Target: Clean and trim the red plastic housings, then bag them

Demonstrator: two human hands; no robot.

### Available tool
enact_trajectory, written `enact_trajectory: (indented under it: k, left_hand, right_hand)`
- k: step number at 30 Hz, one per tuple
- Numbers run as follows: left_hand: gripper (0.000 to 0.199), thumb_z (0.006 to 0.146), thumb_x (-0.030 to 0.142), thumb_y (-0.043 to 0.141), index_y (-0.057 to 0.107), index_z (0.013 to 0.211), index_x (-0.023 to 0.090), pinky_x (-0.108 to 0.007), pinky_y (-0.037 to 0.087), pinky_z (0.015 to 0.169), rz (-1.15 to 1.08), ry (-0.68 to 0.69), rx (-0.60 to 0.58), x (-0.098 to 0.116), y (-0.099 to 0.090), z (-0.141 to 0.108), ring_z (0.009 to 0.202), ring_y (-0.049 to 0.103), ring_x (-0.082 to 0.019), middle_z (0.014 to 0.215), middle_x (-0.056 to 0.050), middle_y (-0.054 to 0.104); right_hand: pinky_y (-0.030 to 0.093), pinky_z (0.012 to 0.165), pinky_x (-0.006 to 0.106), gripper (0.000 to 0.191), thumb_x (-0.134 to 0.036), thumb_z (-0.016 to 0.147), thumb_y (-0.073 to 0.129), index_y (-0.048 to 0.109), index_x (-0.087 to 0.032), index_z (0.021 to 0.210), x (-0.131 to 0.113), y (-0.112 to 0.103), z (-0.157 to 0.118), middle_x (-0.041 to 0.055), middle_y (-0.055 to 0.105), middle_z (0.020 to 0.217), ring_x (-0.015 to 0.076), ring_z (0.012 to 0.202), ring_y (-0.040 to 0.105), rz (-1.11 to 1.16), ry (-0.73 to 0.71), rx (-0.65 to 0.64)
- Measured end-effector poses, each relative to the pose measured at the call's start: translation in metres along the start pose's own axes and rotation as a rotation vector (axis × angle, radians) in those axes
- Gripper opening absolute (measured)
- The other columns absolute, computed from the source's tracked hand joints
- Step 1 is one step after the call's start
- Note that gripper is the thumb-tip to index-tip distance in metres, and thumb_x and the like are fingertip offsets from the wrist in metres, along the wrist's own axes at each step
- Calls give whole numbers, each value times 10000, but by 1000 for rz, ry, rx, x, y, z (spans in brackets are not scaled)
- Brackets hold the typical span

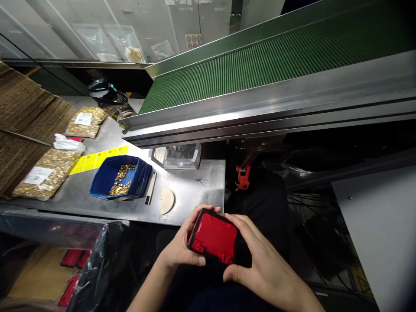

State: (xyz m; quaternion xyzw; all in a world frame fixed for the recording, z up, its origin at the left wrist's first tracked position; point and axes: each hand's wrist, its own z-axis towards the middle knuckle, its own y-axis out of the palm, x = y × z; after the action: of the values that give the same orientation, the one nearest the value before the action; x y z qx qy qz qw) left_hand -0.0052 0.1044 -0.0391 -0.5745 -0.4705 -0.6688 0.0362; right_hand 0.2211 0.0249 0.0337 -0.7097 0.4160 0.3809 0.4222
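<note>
A red and black flat plastic part (217, 236), shaped like a shallow case with small perforated patches at its lower corners, is held tilted above my lap, just off the bench edge. My left hand (182, 242) grips its left side, thumb along the lower edge and fingers behind. Around its right side curves my right hand (253, 251), with fingers at the upper right corner and the thumb close to the lower right corner. Forward and left on the bench sits a blue bin (102, 177) holding many small brass-coloured pieces (121, 180).
A green ribbed conveyor (227, 65) crosses above the bench (188, 199). On the bench lie a beige disc (167, 201), a pen-like tool (151, 187), thin pins (202, 180), a clear tray (182, 157) and bags of brass pieces (48, 173). A lined box (97, 242) holds red parts.
</note>
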Motion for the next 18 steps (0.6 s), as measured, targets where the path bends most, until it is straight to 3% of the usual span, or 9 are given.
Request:
enact_trajectory:
  k: [3, 5, 9, 13, 18]
  left_hand:
    - [1027, 676, 457, 937, 381, 1532, 342, -485, 422, 1126, -70, -28, 57, -3, 6, 3, 1384, 477, -396, 1586, -138, 390]
    - [998, 716, 547, 890, 375, 1540, 317, -491, 411, 1133, -31, -33, 123, -4, 10, 5, 1366, 494, -404, 1554, -158, 443]
    - [906, 813, 731, 701, 422, 1529, 251, -460, 399, 1136, 128, -12, 205, -4, 16, 7, 1407, 442, -404, 1530, -171, 484]
    - [710, 889, 586, 716, 491, 1479, 260, -382, 467, 1044, 219, -30, 273, 2, 24, 7, 1293, 527, -327, 1477, -136, 522]
    - [675, 893, 523, 742, 521, 1471, 253, -289, 531, 758, 145, -64, 282, 5, 34, 10, 948, 641, -220, 1350, -138, 596]
  right_hand:
    - [408, 1184, 414, 841, -454, 782, 843, 419, -352, 1500, 3, 6, 3, 48, 462, 1530, 289, 1400, 463, 61, 12, 96]
    - [428, 1150, 441, 759, -461, 791, 827, 498, -303, 1457, 10, 12, 8, 78, 543, 1466, 312, 1345, 522, 209, 28, 155]
    - [508, 1012, 461, 554, -550, 922, 637, 641, -175, 1330, 27, 23, 20, 136, 713, 1246, 315, 1141, 667, 929, 175, 127]
    - [559, 861, 403, 557, -572, 952, 557, 696, -128, 1257, 38, 29, 21, 147, 752, 1184, 276, 971, 725, 1486, 364, 97]
    - [555, 801, 319, 684, -649, 882, 599, 706, -68, 1227, 40, 35, 15, 165, 775, 1066, 230, 868, 736, 1650, 415, -78]
